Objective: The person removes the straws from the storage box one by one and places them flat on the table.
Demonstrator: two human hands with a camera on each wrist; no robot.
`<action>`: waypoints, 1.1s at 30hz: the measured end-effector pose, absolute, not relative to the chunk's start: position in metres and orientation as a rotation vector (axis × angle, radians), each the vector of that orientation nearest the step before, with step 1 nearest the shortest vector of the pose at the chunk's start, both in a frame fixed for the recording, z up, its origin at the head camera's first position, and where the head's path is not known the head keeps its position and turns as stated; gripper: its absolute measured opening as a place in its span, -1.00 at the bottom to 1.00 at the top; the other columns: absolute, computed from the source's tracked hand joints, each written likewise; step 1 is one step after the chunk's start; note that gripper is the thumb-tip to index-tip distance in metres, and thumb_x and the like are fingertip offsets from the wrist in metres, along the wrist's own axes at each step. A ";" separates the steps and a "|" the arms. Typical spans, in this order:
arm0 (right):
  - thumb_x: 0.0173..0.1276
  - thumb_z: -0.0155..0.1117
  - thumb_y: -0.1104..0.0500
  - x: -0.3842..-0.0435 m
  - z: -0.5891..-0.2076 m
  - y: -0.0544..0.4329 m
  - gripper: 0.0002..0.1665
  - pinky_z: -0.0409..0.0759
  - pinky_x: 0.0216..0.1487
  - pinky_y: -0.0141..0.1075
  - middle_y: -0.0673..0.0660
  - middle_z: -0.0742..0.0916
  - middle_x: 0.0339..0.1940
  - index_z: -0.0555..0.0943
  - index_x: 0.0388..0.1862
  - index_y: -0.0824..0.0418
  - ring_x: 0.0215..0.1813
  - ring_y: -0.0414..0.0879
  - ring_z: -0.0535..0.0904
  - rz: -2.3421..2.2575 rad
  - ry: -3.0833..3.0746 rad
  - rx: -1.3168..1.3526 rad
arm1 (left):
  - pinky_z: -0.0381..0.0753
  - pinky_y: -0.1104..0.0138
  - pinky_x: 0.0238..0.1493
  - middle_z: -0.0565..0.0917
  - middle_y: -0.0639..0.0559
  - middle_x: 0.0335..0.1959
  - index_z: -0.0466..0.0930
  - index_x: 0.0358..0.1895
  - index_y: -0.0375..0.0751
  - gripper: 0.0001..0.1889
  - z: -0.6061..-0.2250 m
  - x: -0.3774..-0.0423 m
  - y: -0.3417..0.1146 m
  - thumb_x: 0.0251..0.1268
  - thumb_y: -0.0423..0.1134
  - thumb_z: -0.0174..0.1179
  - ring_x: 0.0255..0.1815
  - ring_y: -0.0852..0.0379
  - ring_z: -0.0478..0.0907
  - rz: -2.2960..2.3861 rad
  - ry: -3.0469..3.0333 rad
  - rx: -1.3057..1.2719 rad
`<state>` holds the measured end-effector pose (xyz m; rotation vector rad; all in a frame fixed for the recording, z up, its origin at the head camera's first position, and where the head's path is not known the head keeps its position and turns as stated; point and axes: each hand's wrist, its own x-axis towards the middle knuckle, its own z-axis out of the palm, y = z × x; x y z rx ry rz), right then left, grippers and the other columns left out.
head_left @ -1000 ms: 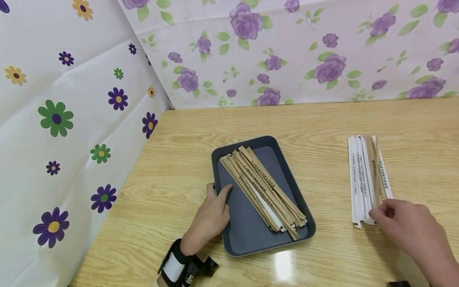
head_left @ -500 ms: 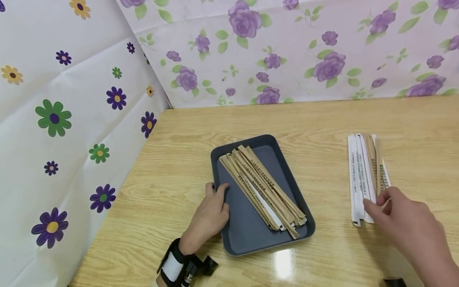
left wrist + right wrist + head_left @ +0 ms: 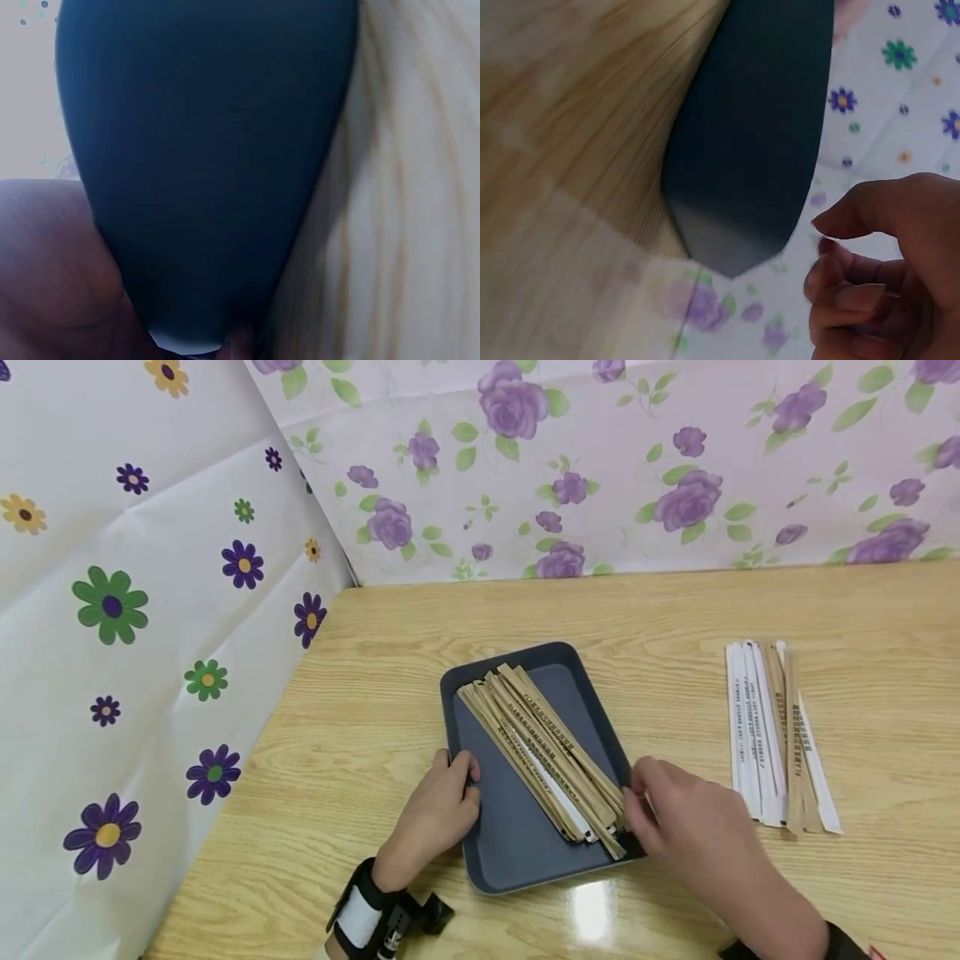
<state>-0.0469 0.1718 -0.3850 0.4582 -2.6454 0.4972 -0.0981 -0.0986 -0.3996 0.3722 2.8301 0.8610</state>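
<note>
A dark grey tray (image 3: 504, 843) lies at an angle on the wooden table. My left hand (image 3: 437, 806) grips its left rim, thumb over the edge and the other fingers outside. In the tray is a bundle of long paper-wrapped straws (image 3: 551, 756), mostly brown with a white one among them. Over the tray's right rim is my right hand (image 3: 693, 822), fingertips close to the lower ends of the straws. The right wrist view shows its fingers bent, a small gap between thumb and forefinger, and nothing held; whether they touch a straw cannot be told.
To the right of the tray lies a row of white and brown wrapped straws (image 3: 761, 735), fanned slightly at its right side. A purple-flowered sheet (image 3: 615, 468) hangs along the table's back edge. Another sheet (image 3: 165, 668) with daisies hangs at the left.
My right hand has moved left, from the lower end of the straw row to the tray's right rim. A brown straw and a white one at the row's right now show fully. The left hand stays put.
</note>
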 end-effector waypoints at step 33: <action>0.25 0.25 0.22 -0.047 -0.388 0.142 -0.57 0.24 -0.72 -0.28 -0.14 0.30 -0.80 0.30 -0.72 0.01 -0.71 -0.25 0.22 0.495 -2.852 0.502 | 0.24 0.35 -0.57 0.35 0.04 -0.65 0.41 -0.31 -0.21 -0.94 -0.398 -0.099 -0.101 0.36 -0.36 0.00 -0.67 0.17 0.28 0.897 2.803 0.395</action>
